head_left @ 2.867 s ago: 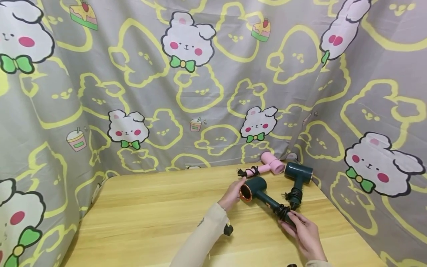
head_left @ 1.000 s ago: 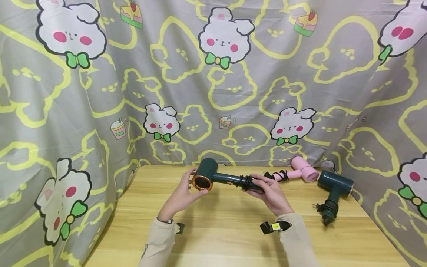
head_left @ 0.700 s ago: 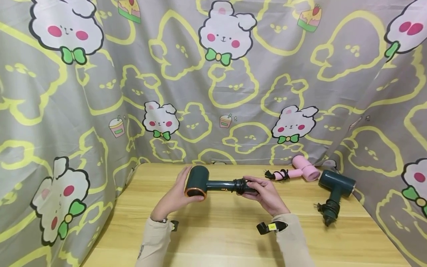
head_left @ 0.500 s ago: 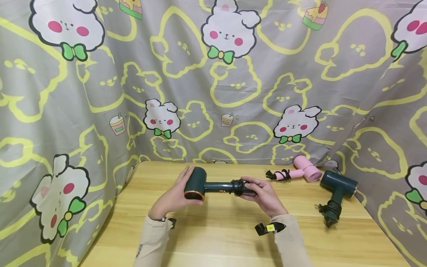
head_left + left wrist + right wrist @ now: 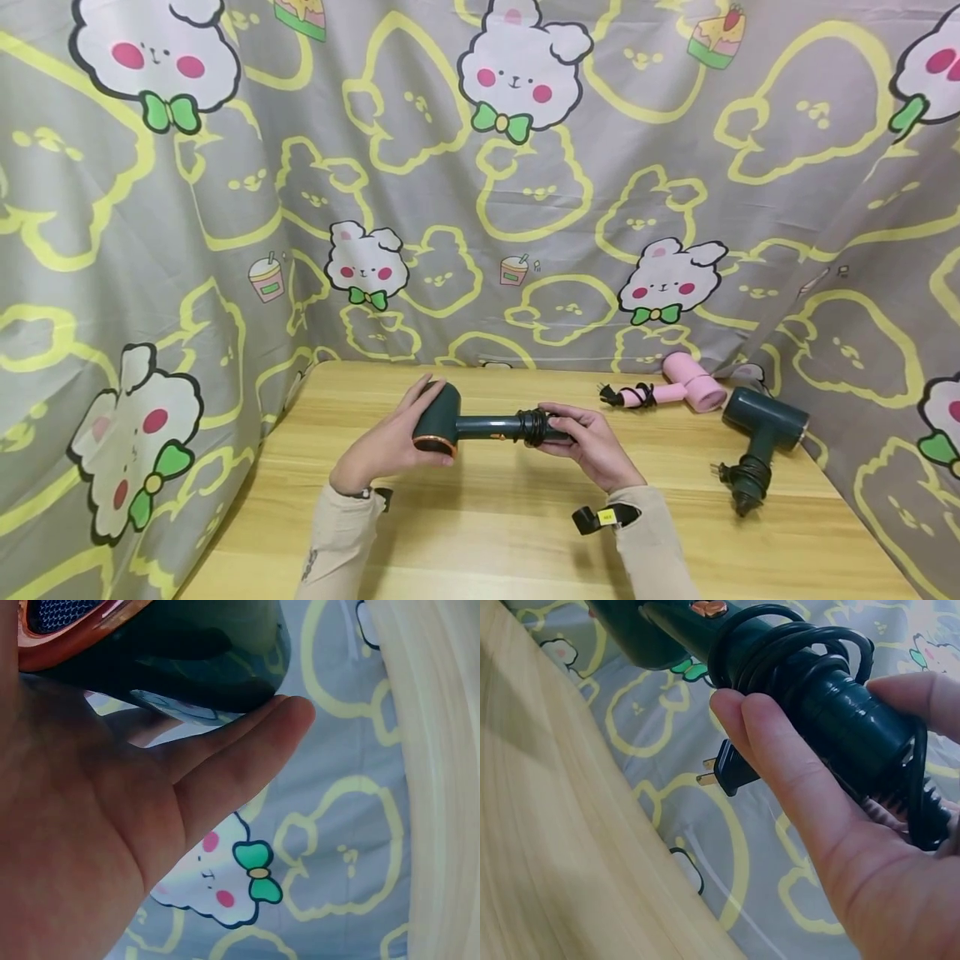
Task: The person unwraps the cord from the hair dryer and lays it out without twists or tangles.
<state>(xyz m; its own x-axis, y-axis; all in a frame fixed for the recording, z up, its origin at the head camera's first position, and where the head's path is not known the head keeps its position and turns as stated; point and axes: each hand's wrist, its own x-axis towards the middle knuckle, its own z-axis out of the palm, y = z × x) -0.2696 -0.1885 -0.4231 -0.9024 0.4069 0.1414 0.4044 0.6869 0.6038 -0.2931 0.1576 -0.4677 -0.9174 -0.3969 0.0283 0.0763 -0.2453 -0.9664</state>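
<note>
A dark green hair dryer with a copper rim lies level between my two hands, its handle pointing right. My left hand holds the barrel, thumb near the rim and fingers along the far side; in the left wrist view those fingers are fairly straight against the barrel. My right hand grips the end of the handle between thumb and fingers. A black cord is wound around the handle, and its two-pin plug hangs beside my right fingers. Whether the dryer touches the table cannot be told.
A pink hair dryer and a second dark green hair dryer, both with wound cords, lie at the right back of the wooden table. A patterned grey curtain encloses the table's back and sides.
Both hands have brought the green hair dryer left, away from the other two, and turned it level. Over the last second it has come slightly lower and further left. The view has swung left.
</note>
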